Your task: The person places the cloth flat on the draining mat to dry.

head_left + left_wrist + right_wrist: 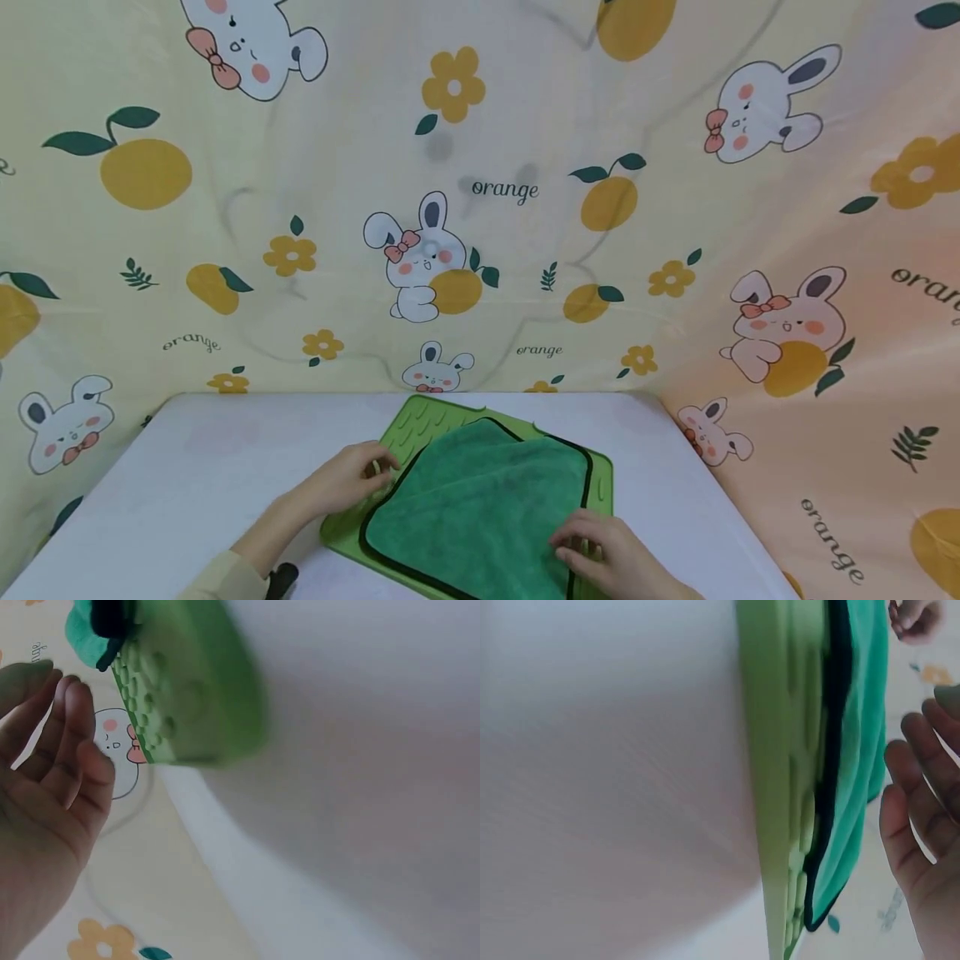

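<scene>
Head view, both hands at cloth (480, 508) edges, seemingly touching; table (202, 475) around

The head view looks forward and down from above the near edge at the green mat (592, 479), some way off. The left wrist view sits close beside the mat's (195, 690) left edge; the right wrist view, close beside its (780, 750) right edge. All 3 share the mat.

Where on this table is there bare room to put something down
Bare table lies left of the green mat, plus a strip behind it by the backdrop, and some to its right. The middle is crowded: green cloth on the mat, left hand and right hand at its edges.
</scene>
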`<state>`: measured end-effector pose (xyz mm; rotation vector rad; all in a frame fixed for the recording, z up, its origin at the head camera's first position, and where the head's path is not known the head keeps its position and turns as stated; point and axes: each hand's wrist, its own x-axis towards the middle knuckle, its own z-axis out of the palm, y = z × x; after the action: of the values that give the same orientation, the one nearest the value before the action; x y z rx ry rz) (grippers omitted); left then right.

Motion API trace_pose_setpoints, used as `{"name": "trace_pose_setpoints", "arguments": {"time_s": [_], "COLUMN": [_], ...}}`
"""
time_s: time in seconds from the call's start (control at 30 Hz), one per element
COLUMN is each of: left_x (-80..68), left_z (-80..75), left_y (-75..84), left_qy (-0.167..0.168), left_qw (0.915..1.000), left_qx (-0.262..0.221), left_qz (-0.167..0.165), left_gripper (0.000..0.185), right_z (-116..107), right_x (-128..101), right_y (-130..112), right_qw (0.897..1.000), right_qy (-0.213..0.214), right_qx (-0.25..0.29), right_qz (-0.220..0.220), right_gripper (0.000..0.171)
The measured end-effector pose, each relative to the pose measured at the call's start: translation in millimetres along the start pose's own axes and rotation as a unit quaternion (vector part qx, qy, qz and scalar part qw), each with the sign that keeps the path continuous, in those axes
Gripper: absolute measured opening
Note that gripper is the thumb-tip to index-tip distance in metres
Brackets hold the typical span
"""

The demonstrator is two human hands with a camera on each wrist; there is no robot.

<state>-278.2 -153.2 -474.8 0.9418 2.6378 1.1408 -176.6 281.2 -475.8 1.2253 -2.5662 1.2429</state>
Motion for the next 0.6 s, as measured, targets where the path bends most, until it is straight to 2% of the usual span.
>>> {"name": "trace_pose_setpoints", "arguments": {"time_s": [0.17, 0.33, 0.5, 0.6], "left_x": [29.3, 56.8, 80.8, 89.4], "left_z": [2.4, 4.9, 9.2, 11.4], "left_y": [2.1, 4.2, 7.0, 6.2], "left_qy": [0.037, 0.058, 0.061, 0.056], "left_qw": [0.999, 0.9978, 0.998, 0.9984], "left_qx": [0.023, 0.031, 0.019, 0.001], "left_qz": [0.008, 0.014, 0.0, -0.009], "left_gripper": [0.014, 0.014, 0.015, 0.017], "right_z": [-12.0, -23.3, -32.5, -37.2], "right_x": [13.7, 27.1, 33.5, 37.2], "right_y": [16.1, 39.4, 63.9, 74.0], "right_qw": [0.994, 0.978, 0.96, 0.953], "right_qy": [0.079, 0.134, 0.183, 0.188], "right_qx": [-0.055, -0.106, -0.145, -0.16], "right_qz": [0.052, 0.117, 0.153, 0.176], "right_gripper": [0.012, 0.011, 0.014, 0.016]}}
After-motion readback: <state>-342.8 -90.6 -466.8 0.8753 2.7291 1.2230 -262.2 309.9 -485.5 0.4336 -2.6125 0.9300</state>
